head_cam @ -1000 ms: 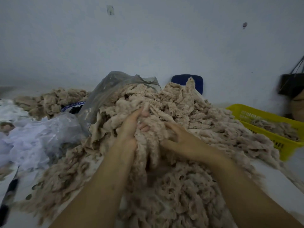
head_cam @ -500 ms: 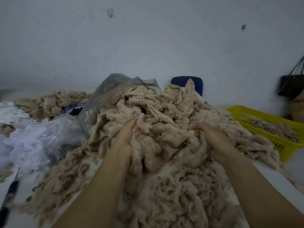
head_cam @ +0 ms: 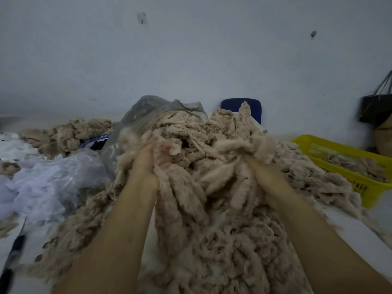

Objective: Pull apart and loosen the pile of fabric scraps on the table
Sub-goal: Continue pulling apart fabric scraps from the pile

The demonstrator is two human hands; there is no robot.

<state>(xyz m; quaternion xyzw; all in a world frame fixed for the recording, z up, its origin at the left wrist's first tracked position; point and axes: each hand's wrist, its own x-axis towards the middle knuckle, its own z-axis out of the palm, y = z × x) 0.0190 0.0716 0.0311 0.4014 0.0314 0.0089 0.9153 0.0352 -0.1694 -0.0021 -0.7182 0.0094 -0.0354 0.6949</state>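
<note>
A big heap of beige fabric scraps (head_cam: 214,219) covers the middle of the table and rises to a peak at the back. My left hand (head_cam: 146,164) is dug into its left side, fingers closed on a clump of scraps and partly hidden by them. My right hand (head_cam: 261,175) grips another clump on the right, with its fingers buried in the fabric. A bundle of scraps is stretched between the two hands.
A clear plastic bag (head_cam: 152,111) lies behind the heap. White crumpled plastic (head_cam: 48,183) sits at the left, with a second beige pile (head_cam: 65,134) beyond it. A yellow basket (head_cam: 347,166) holding scraps stands at the right. A blue chair back (head_cam: 254,107) is against the wall.
Both hands were close together in the heap's middle a second ago. They have moved apart, the right hand far to the right, and the clump between them is pulled open and raised.
</note>
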